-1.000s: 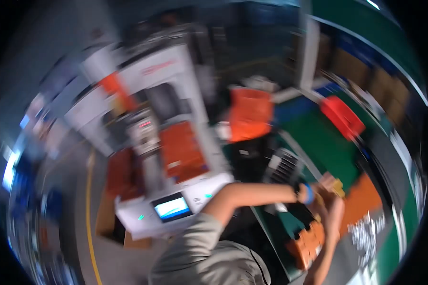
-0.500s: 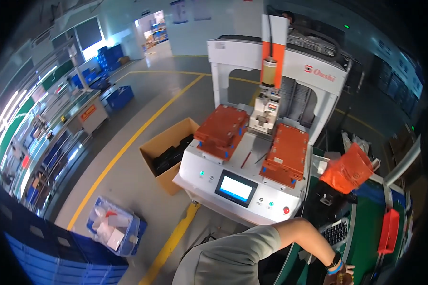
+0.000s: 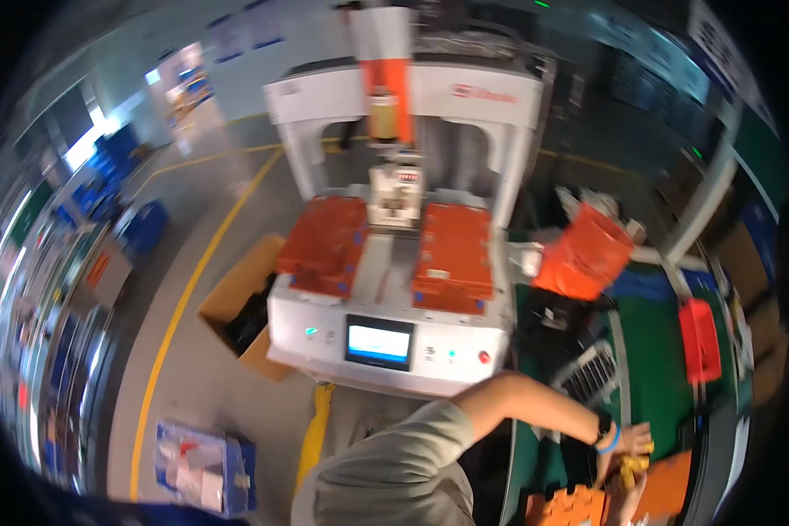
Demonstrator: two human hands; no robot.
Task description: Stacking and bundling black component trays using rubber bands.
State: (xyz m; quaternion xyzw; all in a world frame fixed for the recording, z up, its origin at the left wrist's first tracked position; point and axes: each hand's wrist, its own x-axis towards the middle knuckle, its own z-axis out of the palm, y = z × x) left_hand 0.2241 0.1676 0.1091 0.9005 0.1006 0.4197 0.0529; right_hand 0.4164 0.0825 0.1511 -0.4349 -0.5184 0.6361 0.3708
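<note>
My left hand (image 3: 624, 442), with a dark watch and a blue band at the wrist, reaches across to the lower right. Yellow coverings show at its fingertips. Just below it and close against it is my right hand (image 3: 623, 501), also with yellow at the fingers. Motion smears the fingers of both hands, so I cannot make out whether anything is between them. An orange plate with a notched edge (image 3: 565, 508) lies to their left, and a flat orange panel (image 3: 664, 489) to their right.
A white machine (image 3: 316, 309) with a screen (image 3: 379, 342) carries two orange fixtures (image 3: 324, 241). An orange bag (image 3: 585, 254) and a black slotted tray (image 3: 589, 375) sit by the green bench (image 3: 653, 351), near a red bin (image 3: 700, 340). A cardboard box (image 3: 223, 302) and blue crate (image 3: 239, 473) stand left.
The view has swung to the right, so the machine sits further left. My right hand and the orange pieces beside the hands have come into sight; my left hand shows more fully.
</note>
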